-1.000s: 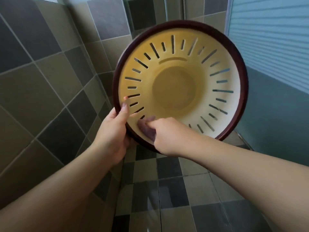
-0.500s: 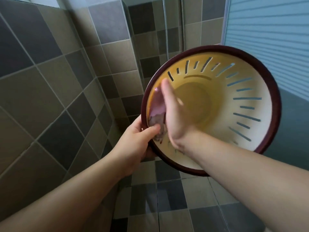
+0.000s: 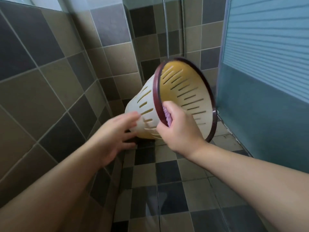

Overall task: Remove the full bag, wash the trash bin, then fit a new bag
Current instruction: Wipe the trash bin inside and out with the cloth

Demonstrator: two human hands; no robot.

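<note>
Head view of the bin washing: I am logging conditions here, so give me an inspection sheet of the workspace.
Surface: checked tile floor, glossy, possibly wet.
Job's things: slotted trash bin with dark red rim, held tipped sideways in the air, no bag inside; pink cloth at the rim.
Clutter: nothing seen.
Grippers: right hand grips the rim with the cloth; left hand open by the outer wall, blurred, contact unclear.
Cables: thin hose hanging down the corner.
Surroundings: tiled wall left, blue panelled door right.
</note>
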